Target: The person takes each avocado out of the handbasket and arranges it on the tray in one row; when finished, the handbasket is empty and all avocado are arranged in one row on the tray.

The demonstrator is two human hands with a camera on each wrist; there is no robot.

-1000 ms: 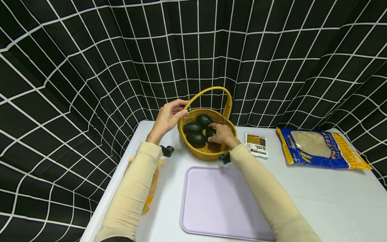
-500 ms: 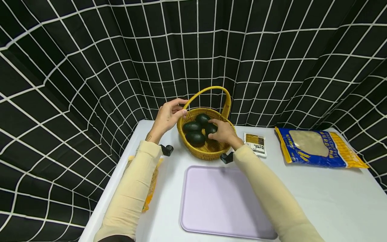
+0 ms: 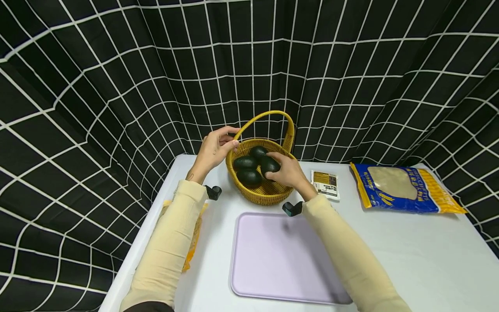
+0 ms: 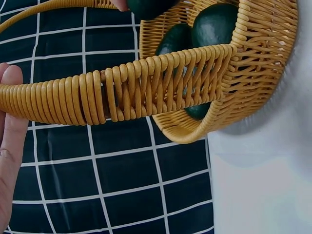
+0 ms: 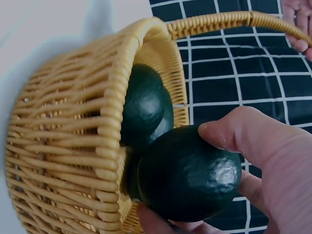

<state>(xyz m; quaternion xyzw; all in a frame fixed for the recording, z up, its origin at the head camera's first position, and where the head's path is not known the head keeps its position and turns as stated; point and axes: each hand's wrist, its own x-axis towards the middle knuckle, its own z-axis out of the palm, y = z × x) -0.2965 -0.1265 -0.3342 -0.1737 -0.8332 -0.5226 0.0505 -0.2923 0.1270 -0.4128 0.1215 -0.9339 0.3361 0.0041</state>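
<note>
A yellow wicker basket [image 3: 260, 198] with a tall arched handle [image 4: 63, 101] stands at the back of the white table. My left hand [image 3: 215, 147] holds the left side of that handle between thumb and fingers. Dark green avocados fill part of the basket; one avocado [image 5: 190, 173] is in my right hand [image 3: 287, 171], gripped between the thumb on one side and fingers on the other. In the right wrist view it is at the basket's opening, in front of another avocado [image 5: 144, 102]. Two more avocados [image 3: 249, 177] lie at the basket's left.
A pale lilac tray [image 3: 288, 260] lies in front of the basket. To its right are a small white-and-brown packet [image 3: 325, 184] and a blue-and-yellow pasta bag [image 3: 405, 188]. An orange bag [image 3: 193, 242] lies partly under the left forearm. Black gridded cloth [image 3: 249, 65] hangs behind.
My right hand has closed round an avocado and raised it somewhat from the basket's bottom. The left hand keeps its place on the handle; the whole view has shifted slightly.
</note>
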